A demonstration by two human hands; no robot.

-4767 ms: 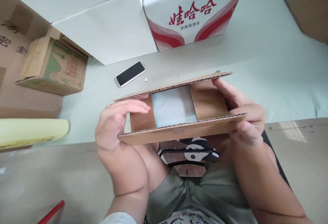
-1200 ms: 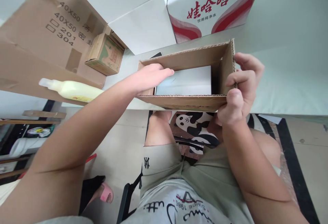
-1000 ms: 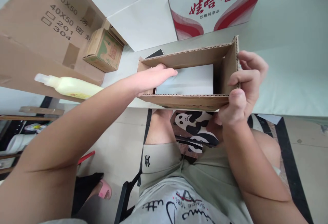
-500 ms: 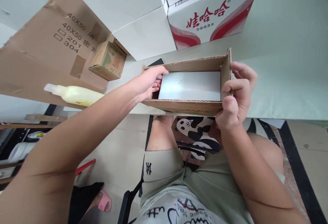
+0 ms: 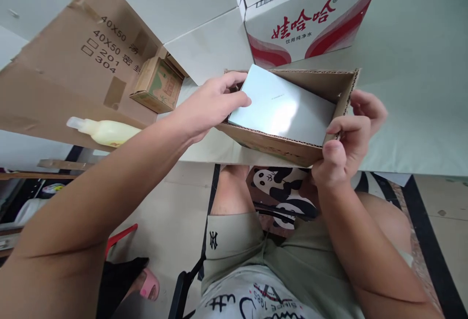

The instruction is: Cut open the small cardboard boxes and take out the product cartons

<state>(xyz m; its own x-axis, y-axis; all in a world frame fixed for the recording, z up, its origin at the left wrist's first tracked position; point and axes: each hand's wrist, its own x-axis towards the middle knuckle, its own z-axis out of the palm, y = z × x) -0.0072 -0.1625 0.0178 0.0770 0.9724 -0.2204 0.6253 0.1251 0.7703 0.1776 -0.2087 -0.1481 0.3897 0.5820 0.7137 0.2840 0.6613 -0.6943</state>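
Observation:
An open cardboard box [image 5: 278, 149] rests at the table's near edge, tilted a little. Inside it lies a smooth, pale blue-white box [image 5: 281, 107], its left end raised above the cardboard rim and its right end still down in the carton. My left hand [image 5: 223, 102] grips that raised end, thumb on top and fingers mostly hidden behind it. At the carton's right end, my right hand [image 5: 351, 136] is closed on the cardboard wall, fingers curled over the rim.
A white carton with red lettering [image 5: 307, 31] stands behind. To the left are a small brown box [image 5: 159, 85], a pale yellow bottle [image 5: 109, 132] partly behind my left arm, and a large cardboard sheet [image 5: 73, 80]. The table's front edge runs just beyond my knees.
My left hand has lifted the left end of the pale box up out of the cardboard box. The cardboard box has turned and shifted slightly right, with my right hand still on it.

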